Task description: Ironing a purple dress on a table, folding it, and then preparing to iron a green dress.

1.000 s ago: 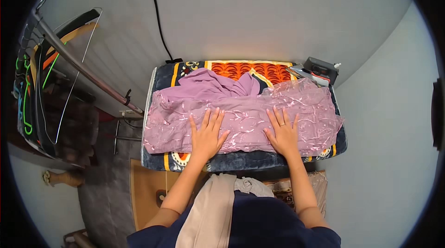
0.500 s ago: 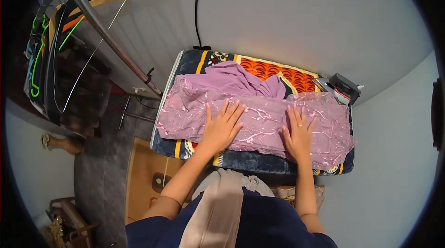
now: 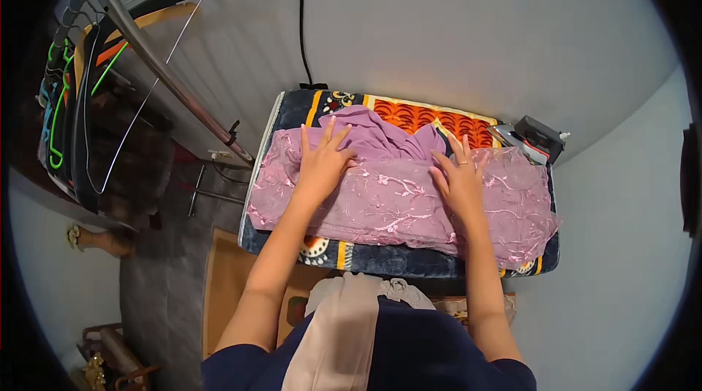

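Note:
A mauve garment of sheer embroidered fabric [image 3: 395, 205] is spread across a padded board covered by a patterned blanket [image 3: 398, 256]. Plain purple cloth [image 3: 380, 135] lies bunched along its far edge. My left hand [image 3: 323, 164] rests near that far edge with its fingers spread, the tips over the plain cloth. Farther right, my right hand [image 3: 461, 179] has its fingers apart too, at the fabric's far edge. Neither hand grips anything that I can see. At the far right corner of the board, an iron [image 3: 526, 141] rests on the blanket.
A metal rail [image 3: 168, 62] at the left carries several hangers [image 3: 80, 113]. On the wall behind the board runs a black cable [image 3: 302, 25]. A tan mat or panel [image 3: 227, 274] lies below left, and a wooden chair-like piece [image 3: 121, 354] stands at the lower left.
Both hands have slid away from me, from the middle of the embroidered fabric to its far edge. The left hand also moved leftward. The camera view has shifted slightly.

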